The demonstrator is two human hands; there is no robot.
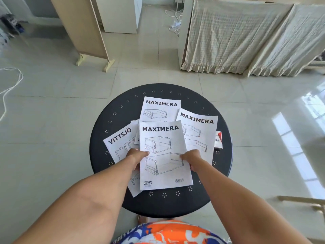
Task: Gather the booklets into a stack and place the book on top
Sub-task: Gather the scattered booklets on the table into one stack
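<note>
Several white booklets lie spread on a round black table (123, 110). The front MAXIMERA booklet (162, 138) is gripped by both hands: my left hand (136, 158) pinches its left edge and my right hand (190, 158) pinches its right edge. A second MAXIMERA booklet (161, 108) lies behind it and a third (198, 127) to the right. On the left a VITTSJÖ booklet (121, 141) lies partly under my left hand. Another sheet (135, 132) peeks out between them. A red and white book (218, 140) shows at the right, mostly hidden under the booklets.
The table stands on a pale tiled floor. A wooden board (82, 27) leans at the back left and fabric-covered frames (237, 37) at the back right. White cables (10, 85) lie on the floor at the left. A wooden piece (302, 201) lies at the lower right.
</note>
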